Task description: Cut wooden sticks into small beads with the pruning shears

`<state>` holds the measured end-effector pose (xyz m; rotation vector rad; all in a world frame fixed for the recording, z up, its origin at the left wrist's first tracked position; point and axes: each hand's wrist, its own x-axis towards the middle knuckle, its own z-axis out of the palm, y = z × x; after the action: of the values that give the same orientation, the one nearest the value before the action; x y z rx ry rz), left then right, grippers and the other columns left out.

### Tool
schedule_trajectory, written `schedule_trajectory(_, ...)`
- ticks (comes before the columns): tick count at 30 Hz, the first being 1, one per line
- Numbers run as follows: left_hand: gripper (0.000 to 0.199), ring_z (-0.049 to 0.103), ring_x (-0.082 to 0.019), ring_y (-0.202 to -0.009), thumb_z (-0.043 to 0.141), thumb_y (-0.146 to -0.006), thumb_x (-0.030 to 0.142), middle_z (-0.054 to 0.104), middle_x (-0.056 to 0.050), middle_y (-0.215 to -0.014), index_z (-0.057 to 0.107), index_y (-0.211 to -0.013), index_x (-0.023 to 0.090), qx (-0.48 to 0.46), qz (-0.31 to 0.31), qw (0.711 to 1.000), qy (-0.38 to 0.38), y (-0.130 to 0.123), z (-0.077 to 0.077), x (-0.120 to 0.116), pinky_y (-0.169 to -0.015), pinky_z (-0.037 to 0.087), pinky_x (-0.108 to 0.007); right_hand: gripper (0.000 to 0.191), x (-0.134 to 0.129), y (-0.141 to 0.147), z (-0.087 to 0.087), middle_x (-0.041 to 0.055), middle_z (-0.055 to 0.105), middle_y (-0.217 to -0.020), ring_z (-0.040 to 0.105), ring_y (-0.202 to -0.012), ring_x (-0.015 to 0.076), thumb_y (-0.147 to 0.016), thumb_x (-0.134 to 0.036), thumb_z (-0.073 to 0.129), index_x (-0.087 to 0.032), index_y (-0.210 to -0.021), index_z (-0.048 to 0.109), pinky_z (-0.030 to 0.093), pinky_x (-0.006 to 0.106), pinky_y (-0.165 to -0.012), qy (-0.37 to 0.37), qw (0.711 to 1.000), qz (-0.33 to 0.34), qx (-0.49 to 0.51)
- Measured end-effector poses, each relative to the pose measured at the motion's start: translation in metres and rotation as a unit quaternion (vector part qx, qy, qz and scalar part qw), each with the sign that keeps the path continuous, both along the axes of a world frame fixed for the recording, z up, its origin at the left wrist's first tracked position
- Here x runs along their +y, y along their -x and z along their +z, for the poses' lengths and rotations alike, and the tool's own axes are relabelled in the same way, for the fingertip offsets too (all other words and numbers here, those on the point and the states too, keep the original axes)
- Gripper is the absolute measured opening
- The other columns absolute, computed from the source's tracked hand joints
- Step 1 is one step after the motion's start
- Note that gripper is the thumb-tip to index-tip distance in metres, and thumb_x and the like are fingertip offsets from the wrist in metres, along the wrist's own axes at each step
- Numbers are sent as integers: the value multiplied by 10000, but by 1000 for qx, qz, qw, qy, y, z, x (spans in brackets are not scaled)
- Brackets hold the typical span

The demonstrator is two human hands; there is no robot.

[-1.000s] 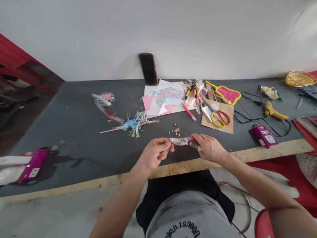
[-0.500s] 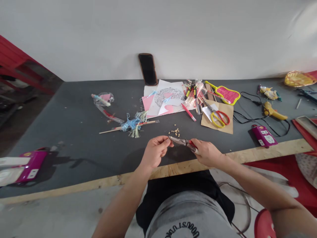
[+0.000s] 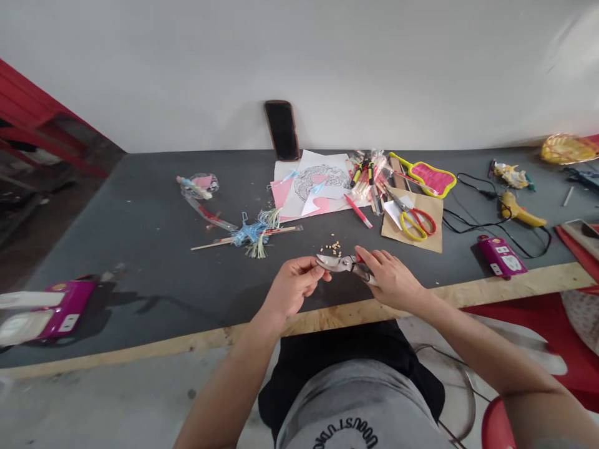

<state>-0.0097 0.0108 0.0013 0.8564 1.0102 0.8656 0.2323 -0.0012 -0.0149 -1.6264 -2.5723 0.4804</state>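
Observation:
My right hand [image 3: 390, 274] is wrapped round the handles of metal pruning shears [image 3: 345, 262], whose jaws stand apart and point left. Fingers pinched, my left hand [image 3: 299, 284] is at the tip of the jaws; what it holds is too small to make out. Just beyond the shears, several small pale pieces [image 3: 333, 247] lie on the dark table. Left of them rests a bundle of blue and pale green strands [image 3: 253, 234] across a thin wooden stick [image 3: 210, 245].
Scissors [image 3: 414, 222] lie on brown paper [image 3: 433, 240] beyond my right hand, near a pink marker [image 3: 358, 212] and printed sheets [image 3: 299, 202]. A phone [image 3: 282, 131] leans on the wall. Purple boxes [image 3: 503, 257] sit right and left; a yellow glue gun [image 3: 521, 212] has a black cable.
The jaws of the shears have opened, and the fingers of my right hand have loosened and spread on the handles. My left hand has hardly moved.

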Motion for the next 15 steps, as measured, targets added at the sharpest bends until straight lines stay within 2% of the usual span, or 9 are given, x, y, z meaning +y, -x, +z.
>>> schedule_trajectory(5,302,269,-10,-389,838,-672,391,665,-35,-637,691,-686,126,2,10,1000,-6,0,0,0,-428,121,-245,711,-3,4,-3,172,632,-1214,614,-1081,281,-842,-164,528,-96,-1519,323,481,414,-985,18,999,22,20)
schedule_trajectory(11,307,245,2,-389,834,-666,376,659,-41,-662,668,-676,118,-15,-5,999,35,1,-9,0,-421,93,-224,633,-2,2,-4,120,648,-1093,638,-944,232,-815,-132,537,-140,-1433,405,495,340,-874,38,999,25,-11)
schedule_trajectory(15,319,234,6,-383,851,-641,380,645,-31,-633,679,-681,115,-38,-18,998,55,2,-11,-1,-418,78,-222,616,1,-2,-6,136,643,-1140,629,-994,244,-854,-164,532,-129,-1452,388,497,367,-921,33,998,47,17)
